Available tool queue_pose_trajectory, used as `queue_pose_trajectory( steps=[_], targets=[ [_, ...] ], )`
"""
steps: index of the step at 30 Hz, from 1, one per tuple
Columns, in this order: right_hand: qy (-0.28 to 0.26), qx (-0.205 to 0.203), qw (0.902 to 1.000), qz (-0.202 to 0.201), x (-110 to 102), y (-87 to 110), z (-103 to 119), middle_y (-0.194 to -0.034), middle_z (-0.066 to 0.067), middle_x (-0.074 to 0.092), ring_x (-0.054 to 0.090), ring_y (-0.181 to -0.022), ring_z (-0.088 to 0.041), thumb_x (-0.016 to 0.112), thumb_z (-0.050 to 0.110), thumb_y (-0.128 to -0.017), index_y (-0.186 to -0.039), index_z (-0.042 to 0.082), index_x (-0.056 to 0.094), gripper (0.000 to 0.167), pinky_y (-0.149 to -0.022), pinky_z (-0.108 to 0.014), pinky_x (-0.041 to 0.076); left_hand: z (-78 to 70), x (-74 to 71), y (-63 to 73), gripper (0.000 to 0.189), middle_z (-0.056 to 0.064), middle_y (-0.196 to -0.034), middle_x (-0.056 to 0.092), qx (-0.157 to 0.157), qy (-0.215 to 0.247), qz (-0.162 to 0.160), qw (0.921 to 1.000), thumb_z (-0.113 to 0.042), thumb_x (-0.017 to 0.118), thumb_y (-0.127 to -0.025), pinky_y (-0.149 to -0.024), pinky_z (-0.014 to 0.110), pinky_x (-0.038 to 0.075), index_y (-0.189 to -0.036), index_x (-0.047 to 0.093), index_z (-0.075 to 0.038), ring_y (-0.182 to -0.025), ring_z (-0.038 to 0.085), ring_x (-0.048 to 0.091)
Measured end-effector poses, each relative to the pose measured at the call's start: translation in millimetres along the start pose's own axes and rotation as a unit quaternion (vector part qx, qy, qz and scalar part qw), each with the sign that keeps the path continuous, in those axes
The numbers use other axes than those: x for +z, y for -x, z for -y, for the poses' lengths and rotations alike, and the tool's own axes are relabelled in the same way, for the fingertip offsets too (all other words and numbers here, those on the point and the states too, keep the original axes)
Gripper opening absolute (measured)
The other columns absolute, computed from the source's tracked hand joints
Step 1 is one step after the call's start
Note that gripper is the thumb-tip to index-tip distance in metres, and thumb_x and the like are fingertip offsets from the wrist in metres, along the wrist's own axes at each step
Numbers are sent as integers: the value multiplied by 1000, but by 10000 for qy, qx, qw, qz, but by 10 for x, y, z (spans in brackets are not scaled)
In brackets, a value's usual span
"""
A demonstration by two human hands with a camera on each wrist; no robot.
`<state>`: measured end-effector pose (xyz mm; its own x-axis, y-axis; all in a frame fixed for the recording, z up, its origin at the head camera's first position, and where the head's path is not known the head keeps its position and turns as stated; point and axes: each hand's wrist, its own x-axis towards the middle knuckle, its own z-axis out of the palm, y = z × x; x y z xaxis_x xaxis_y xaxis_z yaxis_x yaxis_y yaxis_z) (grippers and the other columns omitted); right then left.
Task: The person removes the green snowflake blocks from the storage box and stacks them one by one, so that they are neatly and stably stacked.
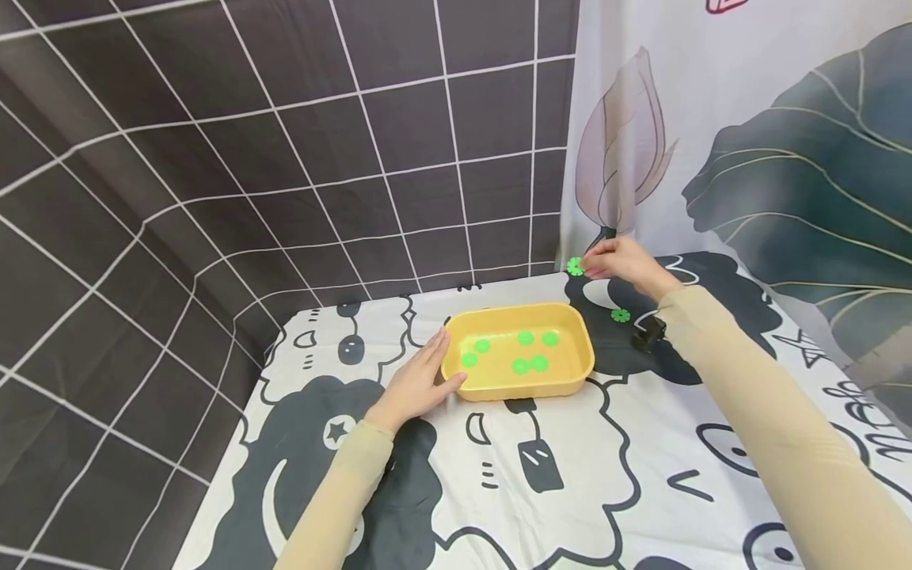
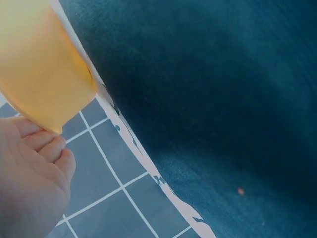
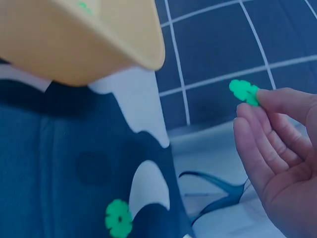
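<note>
My right hand (image 1: 621,260) is raised at the back right of the table. Its thumb and forefinger pinch a green plastic snowflake disc (image 3: 244,91) with a notched edge; the other fingers extend below it. Another such disc, a loose green one (image 1: 621,315), lies on the dark part of the cloth under that hand. My left hand (image 1: 416,380) rests against the left end of a yellow tray (image 1: 518,391), fingers along its side and thumb at the front left corner. Inside the tray several green discs (image 1: 525,338) lie spread out, two of them touching.
A white cloth (image 1: 527,514) printed with dark cartoon figures covers the table. Behind it hangs a dark curtain (image 1: 399,134) with a white grid, and to the right a white curtain (image 1: 684,95) with leaf and flower prints. Near my right wrist is a small black device (image 1: 647,334).
</note>
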<state>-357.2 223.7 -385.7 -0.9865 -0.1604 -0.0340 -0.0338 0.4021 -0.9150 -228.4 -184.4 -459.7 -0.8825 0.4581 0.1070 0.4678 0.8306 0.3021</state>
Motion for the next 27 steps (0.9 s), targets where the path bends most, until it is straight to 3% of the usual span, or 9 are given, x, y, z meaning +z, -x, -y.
queue_pose_trajectory(
  steps=[2,8,17,27],
  targets=[
    [-125,67,9999,-72,-40,25,-53,-89,-1,73,71,-76,-9,66,14,-99,-120,-14,60,35,-84,-35,59,0,2,0,87,5,-167,18,-6,-12,-30,10000,-65,43,-99,-121,42,25,-159,25,-5,-152,24,22],
    [-542,298,9979,-205,-128,161,-228,-86,3,72,70,-74,-6,61,9,-101,-124,-19,55,37,-76,-26,60,-27,10,6,87,3,-168,16,-90,59,47,9999,-65,43,-99,-121,41,23,-160,23,-7,-153,20,19],
    [-397,688,9960,-403,-134,271,-474,-85,5,69,71,-78,-8,61,13,-101,-127,-16,54,40,-82,-30,59,-4,33,6,86,5,-167,19,-22,3,-136,9999,-64,45,-99,-121,41,25,-159,26,-5,-152,21,22],
    [-503,781,9946,-468,-152,364,-709,-86,1,71,69,-73,-3,60,9,-100,-127,-20,54,40,-77,-25,60,-32,-7,9,85,5,-167,17,10,57,13,10000,-61,46,-100,-121,42,25,-159,24,-5,-152,23,21]
  ],
)
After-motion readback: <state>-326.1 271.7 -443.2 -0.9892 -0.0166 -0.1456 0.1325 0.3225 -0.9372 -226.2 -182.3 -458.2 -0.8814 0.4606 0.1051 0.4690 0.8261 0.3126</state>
